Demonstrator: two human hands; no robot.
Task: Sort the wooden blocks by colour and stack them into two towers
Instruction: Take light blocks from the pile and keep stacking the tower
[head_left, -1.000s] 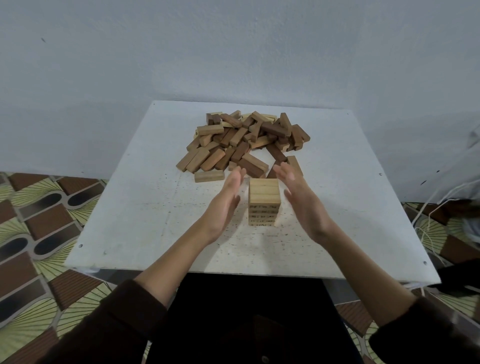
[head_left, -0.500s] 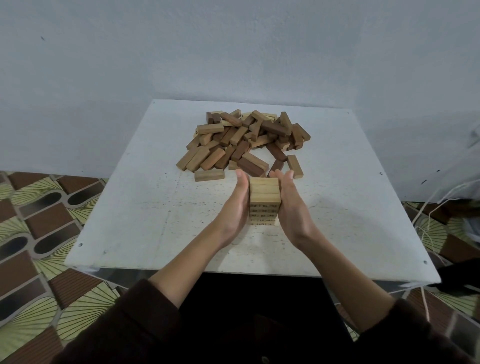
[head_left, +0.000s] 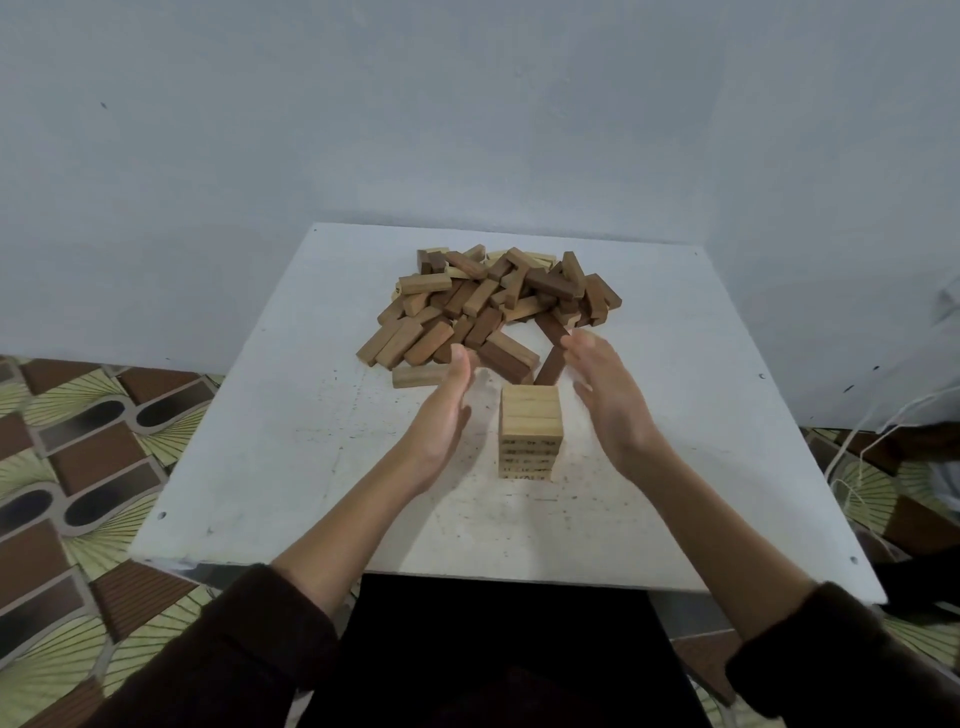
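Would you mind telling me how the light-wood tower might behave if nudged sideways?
The tower is loosely stacked blocks, so a push would probably slide layers apart. Its low, square-sided build suggests it will hardly tip.

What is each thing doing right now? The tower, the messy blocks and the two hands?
light tower: upright and straight on the table, with no hand touching it.
block pile: loose heap of light and dark blocks mixed together, behind the tower.
left hand: open, beside the tower, holding nothing.
right hand: open, on the tower's other side, holding nothing.
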